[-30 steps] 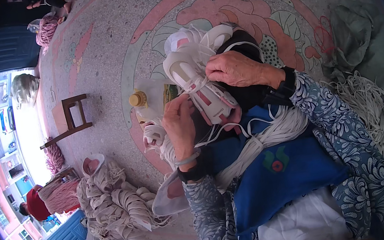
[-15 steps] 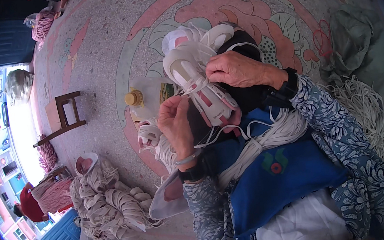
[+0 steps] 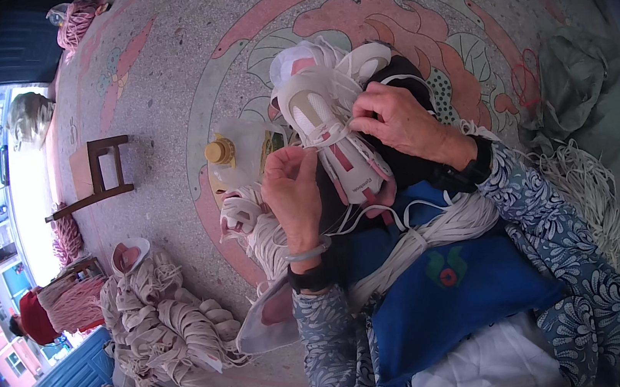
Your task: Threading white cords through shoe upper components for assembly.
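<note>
Both hands, left hand and right hand, pinch laces on a white shoe; a yellow-capped bottle holding clear liquid stands beside.

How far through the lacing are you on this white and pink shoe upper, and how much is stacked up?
Done: a heap of laced white uppers lies on the floor at the left. In hand: the white and pink shoe upper, steadied by the left hand while the right hand works at its lace area. Left: a bundle of white laces lies across the lap, with more loose laces on the right.
</note>
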